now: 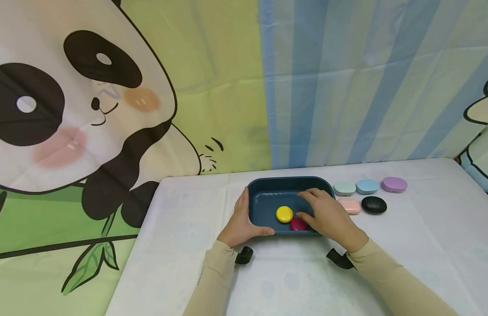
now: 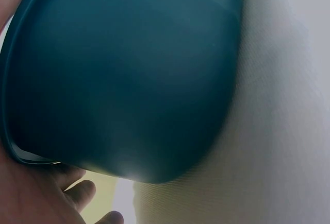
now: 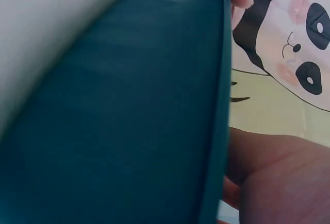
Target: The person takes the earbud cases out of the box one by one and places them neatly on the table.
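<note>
A dark blue rectangular tray (image 1: 267,197) stands on the white-covered table. My left hand (image 1: 241,224) holds its near left corner, with the thumb along the near rim and the fingers along the left side. In the left wrist view the tray's wall (image 2: 124,80) fills most of the picture. On the tray's floor lie a round yellow piece (image 1: 284,214) and a crimson piece (image 1: 298,224), side by side. Over the tray's right part reaches my right hand (image 1: 326,215), thumb and fingers spread apart. Its thumb is close above the crimson piece; whether it touches is unclear.
Right of the tray lie small rounded pieces: pale green (image 1: 344,188), light blue (image 1: 367,186), purple (image 1: 394,184), pink (image 1: 349,206) and black (image 1: 374,205). Behind the table hangs a printed curtain (image 1: 220,87) with a panda.
</note>
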